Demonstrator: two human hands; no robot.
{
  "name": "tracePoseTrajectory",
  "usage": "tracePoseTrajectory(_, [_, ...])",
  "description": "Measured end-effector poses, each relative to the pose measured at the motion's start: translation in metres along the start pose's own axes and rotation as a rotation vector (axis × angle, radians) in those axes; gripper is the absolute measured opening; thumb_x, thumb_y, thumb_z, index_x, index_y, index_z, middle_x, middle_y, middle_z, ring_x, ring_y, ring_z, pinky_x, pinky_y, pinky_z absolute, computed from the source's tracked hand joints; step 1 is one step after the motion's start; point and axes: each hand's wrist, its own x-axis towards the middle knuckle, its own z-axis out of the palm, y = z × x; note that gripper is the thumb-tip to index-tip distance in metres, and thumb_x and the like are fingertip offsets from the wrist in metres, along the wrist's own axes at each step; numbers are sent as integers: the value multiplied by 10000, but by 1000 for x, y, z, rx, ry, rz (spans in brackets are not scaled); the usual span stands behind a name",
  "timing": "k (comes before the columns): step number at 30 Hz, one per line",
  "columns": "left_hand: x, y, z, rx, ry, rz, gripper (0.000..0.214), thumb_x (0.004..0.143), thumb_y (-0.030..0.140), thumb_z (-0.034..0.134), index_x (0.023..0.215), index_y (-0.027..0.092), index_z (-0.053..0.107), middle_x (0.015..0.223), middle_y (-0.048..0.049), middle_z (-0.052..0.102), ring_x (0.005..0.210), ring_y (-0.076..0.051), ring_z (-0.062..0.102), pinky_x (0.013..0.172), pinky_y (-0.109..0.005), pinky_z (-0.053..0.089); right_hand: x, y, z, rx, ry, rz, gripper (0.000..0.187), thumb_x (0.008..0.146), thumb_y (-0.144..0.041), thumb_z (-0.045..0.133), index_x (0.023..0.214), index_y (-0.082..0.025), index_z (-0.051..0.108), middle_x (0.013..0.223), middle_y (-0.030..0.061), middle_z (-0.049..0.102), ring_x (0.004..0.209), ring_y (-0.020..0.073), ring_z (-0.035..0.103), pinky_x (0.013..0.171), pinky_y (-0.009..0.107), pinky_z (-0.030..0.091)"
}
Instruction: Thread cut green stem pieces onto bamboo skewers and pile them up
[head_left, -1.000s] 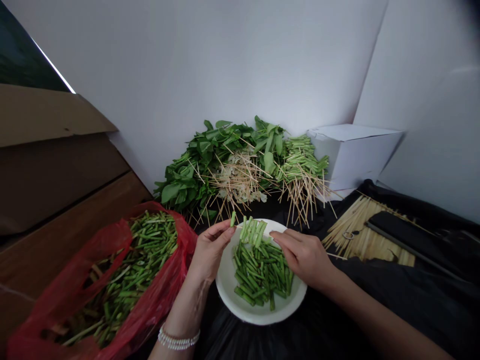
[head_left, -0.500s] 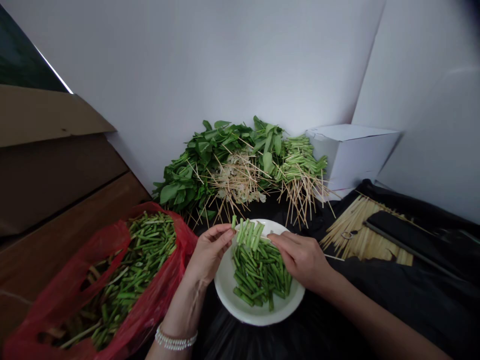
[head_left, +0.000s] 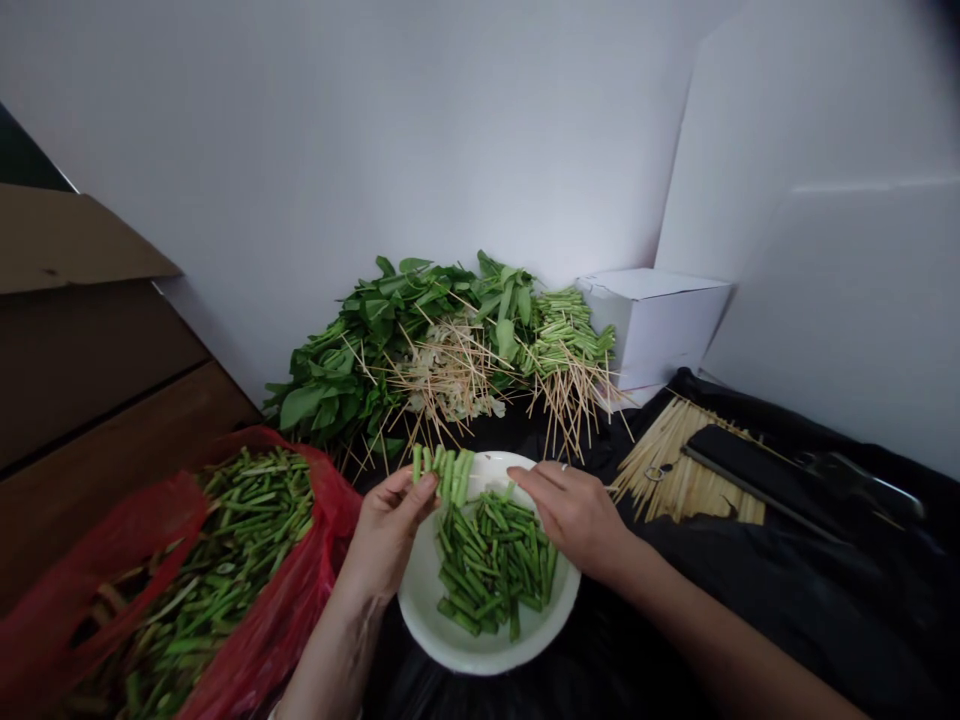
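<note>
Above a white bowl, a row of short green stem pieces is threaded side by side on a thin wooden skewer. My left hand pinches the stem pieces at the row's left end between thumb and fingers. My right hand is closed around the skewer, right of the row; a short stretch of bare skewer shows between the row and its fingertips. Loose cut stems lie in the bowl below both hands. Fingers hide the skewer's tip.
On the left stands a red plastic bag full of cut stems. Leafy greens and skewered bundles lie at the back by a white box. Bare skewers and a dark phone lie at right.
The view has swung right, so things sit further left. The stem row has shifted left along the skewer, away from my right fingertips, with my left hand at its left end.
</note>
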Motion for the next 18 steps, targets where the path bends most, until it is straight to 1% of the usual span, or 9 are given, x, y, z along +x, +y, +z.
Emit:
tracePoseTrajectory(3, [3, 7, -4, -92, 112, 71, 297, 607, 321, 867, 817, 171, 720, 767, -4, 733, 657, -126, 670, 651, -235, 550, 2, 12, -7, -114, 9, 44, 310, 960, -156, 374, 1123, -115, 634, 826, 88, 637, 798, 194, 586, 763, 321, 493])
tracePoseTrajectory(5, [3, 10, -4, -77, 134, 125, 367, 616, 324, 860, 926, 198, 710, 807, 2, 739, 695, -135, 688, 663, -236, 554, 3, 19, -14, -122, 21, 92, 300, 964, -170, 370, 1053, -126, 653, 818, 90, 635, 791, 201, 589, 764, 335, 493])
tracePoseTrajectory(6, [2, 11, -3, -33, 114, 145, 431, 633, 320, 851, 1022, 221, 693, 859, -3, 747, 744, -144, 699, 690, -242, 557, 3, 22, -18, -95, 41, 124, 300, 965, -172, 363, 1027, -134, 654, 833, 91, 640, 799, 199, 595, 768, 336, 493])
tracePoseTrajectory(8, [-2, 8, 0, 129, 2, 158, 562, 672, 303, 825, 1196, 252, 627, 970, -30, 751, 857, -174, 704, 764, -280, 560, 4, 28, -27, 17, 117, 216, 287, 968, -183, 364, 1023, -153, 644, 874, 85, 655, 801, 182, 610, 763, 319, 498])
tracePoseTrajectory(9, [-4, 6, 3, 233, -81, 153, 562, 687, 297, 811, 1213, 241, 623, 999, -50, 750, 894, -191, 700, 796, -305, 557, 4, 32, -31, 98, 163, 283, 270, 969, -202, 377, 1036, -166, 636, 881, 72, 660, 773, 166, 614, 739, 303, 501])
tracePoseTrajectory(11, [-7, -1, 7, 424, -242, 130, 408, 710, 294, 785, 1094, 191, 698, 979, -81, 757, 902, -217, 697, 831, -340, 549, 5, 42, -39, 292, 252, 436, 235, 969, -265, 414, 1046, -194, 624, 836, 34, 656, 656, 129, 595, 650, 270, 498])
tracePoseTrajectory(13, [-10, -7, 10, 548, -348, 108, 246, 739, 304, 749, 942, 167, 751, 931, -87, 766, 880, -229, 700, 844, -353, 543, 7, 55, -46, 510, 341, 559, 218, 961, -328, 444, 1026, -209, 614, 806, 12, 646, 602, 112, 579, 599, 254, 491])
tracePoseTrajectory(16, [-10, -11, 11, 659, -406, 92, 207, 771, 300, 701, 922, 173, 761, 929, -73, 772, 876, -227, 702, 842, -344, 538, 6, 75, -56, 773, 460, 677, 197, 909, -391, 547, 974, -215, 607, 806, 3, 655, 643, 115, 615, 632, 256, 508])
tracePoseTrajectory(18, [-10, -11, 10, 724, -435, 84, 203, 779, 293, 681, 924, 174, 759, 924, -64, 773, 866, -222, 701, 826, -332, 537, 2, 86, -62, 891, 497, 735, 218, 856, -412, 624, 951, -216, 610, 801, -3, 659, 659, 115, 631, 669, 262, 520])
